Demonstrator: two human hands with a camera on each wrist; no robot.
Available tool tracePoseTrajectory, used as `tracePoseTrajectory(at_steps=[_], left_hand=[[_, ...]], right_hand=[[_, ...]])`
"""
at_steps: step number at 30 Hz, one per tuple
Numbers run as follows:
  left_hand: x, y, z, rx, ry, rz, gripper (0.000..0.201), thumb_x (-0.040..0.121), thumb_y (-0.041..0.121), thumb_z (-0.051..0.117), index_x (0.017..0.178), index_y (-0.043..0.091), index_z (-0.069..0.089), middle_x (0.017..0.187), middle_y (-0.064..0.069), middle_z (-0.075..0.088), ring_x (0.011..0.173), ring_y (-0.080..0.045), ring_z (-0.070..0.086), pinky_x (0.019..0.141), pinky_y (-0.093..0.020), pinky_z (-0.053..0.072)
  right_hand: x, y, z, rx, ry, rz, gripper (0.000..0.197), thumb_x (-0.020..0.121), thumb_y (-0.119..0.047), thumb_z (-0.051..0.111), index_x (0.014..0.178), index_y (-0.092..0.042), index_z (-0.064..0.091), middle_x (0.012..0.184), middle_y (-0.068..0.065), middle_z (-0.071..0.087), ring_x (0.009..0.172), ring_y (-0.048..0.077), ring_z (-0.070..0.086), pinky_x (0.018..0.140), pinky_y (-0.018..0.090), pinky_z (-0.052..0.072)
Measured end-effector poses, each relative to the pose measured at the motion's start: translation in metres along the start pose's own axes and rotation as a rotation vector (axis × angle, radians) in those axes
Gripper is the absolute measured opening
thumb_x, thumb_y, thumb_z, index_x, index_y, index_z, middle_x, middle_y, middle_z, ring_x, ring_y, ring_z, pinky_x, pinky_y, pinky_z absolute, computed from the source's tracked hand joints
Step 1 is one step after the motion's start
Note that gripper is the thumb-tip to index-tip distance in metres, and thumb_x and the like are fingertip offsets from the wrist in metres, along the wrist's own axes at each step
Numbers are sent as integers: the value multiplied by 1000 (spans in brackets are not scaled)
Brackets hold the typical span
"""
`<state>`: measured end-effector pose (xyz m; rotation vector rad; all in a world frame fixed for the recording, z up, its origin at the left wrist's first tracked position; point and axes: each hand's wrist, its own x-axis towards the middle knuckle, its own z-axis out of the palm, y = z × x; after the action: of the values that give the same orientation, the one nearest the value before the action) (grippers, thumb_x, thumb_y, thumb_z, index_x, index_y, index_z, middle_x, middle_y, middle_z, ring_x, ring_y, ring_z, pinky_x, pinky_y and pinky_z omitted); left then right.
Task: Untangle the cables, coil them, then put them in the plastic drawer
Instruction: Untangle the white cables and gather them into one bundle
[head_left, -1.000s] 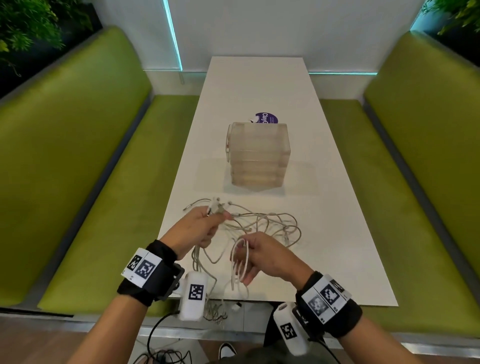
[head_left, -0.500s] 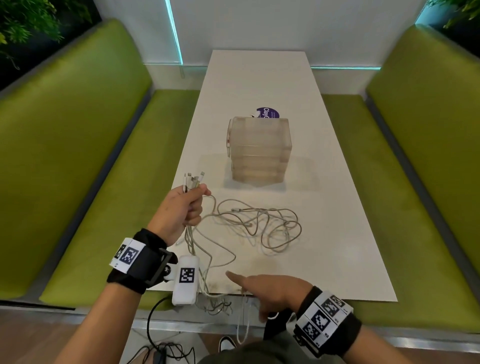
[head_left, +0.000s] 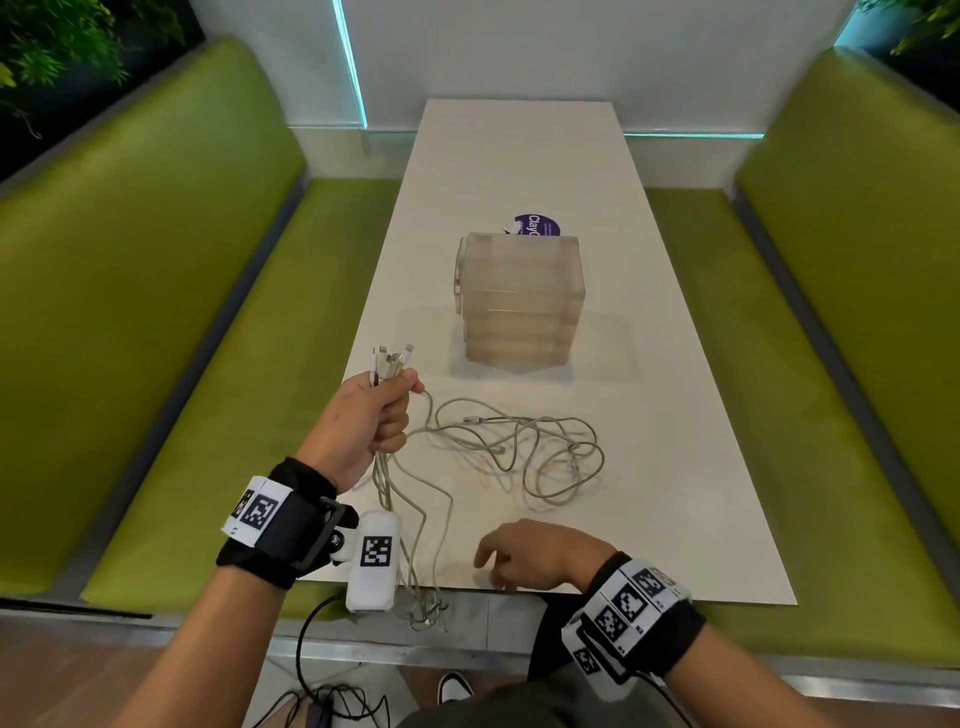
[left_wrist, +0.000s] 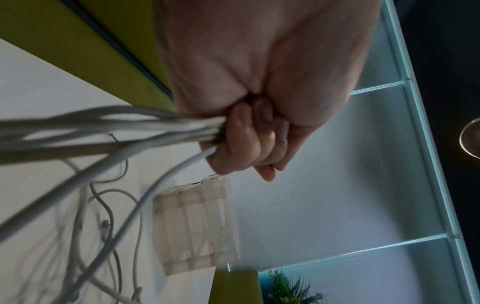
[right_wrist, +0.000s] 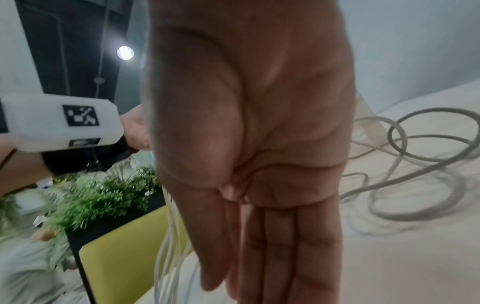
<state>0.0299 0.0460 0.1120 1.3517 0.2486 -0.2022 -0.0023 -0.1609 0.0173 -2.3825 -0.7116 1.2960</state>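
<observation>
My left hand (head_left: 382, 410) (left_wrist: 249, 135) grips a bundle of white cables (left_wrist: 103, 131) just below their plug ends (head_left: 390, 359), raised near the table's left edge. The strands hang from my fist over the near edge (head_left: 421, 597). The rest of the cables (head_left: 524, 447) (right_wrist: 405, 164) lie in tangled loops on the white table (head_left: 675, 467). My right hand (head_left: 524, 556) (right_wrist: 265, 236) is flat, fingers straight, holding nothing, low over the table's near edge. The translucent plastic drawer unit (head_left: 519, 299) (left_wrist: 197, 228) stands behind the tangle, drawers closed.
Green benches (head_left: 182, 389) run along both sides of the table. A purple round sticker (head_left: 537, 226) lies behind the drawer unit. Black cords (head_left: 322, 696) lie on the floor below the near edge.
My left hand lifted the plug ends up and to the left, drawing strands out of the tangle. My right hand let go of the cable loop and dropped to the near edge, fingers straight.
</observation>
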Motion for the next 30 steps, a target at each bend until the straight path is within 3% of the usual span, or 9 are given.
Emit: tracePoseTrajectory(at_steps=[4,7,9,13,18,21,26,30], left_hand=[[-1,-2,-4,7,15,-11,24,98,16,47,76,9,53,46,10,23,38,-4,15,40,-18,11],[-2,-5,-8,12,30,-16,24,98,16,47,76,9,53,46,10,22,38,-5,15,39,-17,12],[-3,-7,-10,15,46,-19,23,98,16,48,77,9,53,47,9,22,38,-5,15,39,-17,12],[-5,-12,-19,24,99,-32,23,98,17,49,77,9,54,48,8,22,39,-6,15,39,-17,12],[-11,-13,-29,30,145,-51,24,98,18,49,76,8,55,48,8,21,40,-6,15,40,-21,10],[-13,-17,-36,34,158,-66,26,98,20,50,77,6,55,48,7,24,40,-7,17,39,-20,14],[-14,-31,-39,-21,169,-126,26,98,20,48,81,3,57,58,-4,52,43,-10,47,40,-19,38],[-8,-38,-25,-110,141,-150,27,99,19,45,90,-3,58,79,-16,73,69,-21,73,54,-24,56]], right_hand=[[11,-8,-29,92,280,-66,28,95,-12,50,121,-14,60,115,6,65,95,18,61,86,29,46],[35,-14,-55,77,565,-100,27,94,-6,49,115,-11,64,114,10,62,102,25,60,86,32,45],[55,-17,-66,36,677,-113,30,94,-6,47,117,-13,64,118,10,60,108,27,57,88,33,43],[96,-24,-70,-138,638,-126,37,93,-6,45,124,-18,60,128,6,54,113,30,56,89,38,46],[125,-30,-56,-395,633,-41,32,94,-14,47,127,-12,50,119,13,56,107,33,57,79,37,43],[128,-29,-55,-428,648,-16,29,97,-13,42,125,-10,46,114,15,61,102,33,59,75,37,40],[93,-34,-86,28,758,-14,26,98,-26,43,112,-10,58,105,17,67,96,35,61,78,37,47],[47,-34,-97,395,869,-177,13,94,-26,51,96,-22,63,78,1,71,72,20,64,70,37,54]])
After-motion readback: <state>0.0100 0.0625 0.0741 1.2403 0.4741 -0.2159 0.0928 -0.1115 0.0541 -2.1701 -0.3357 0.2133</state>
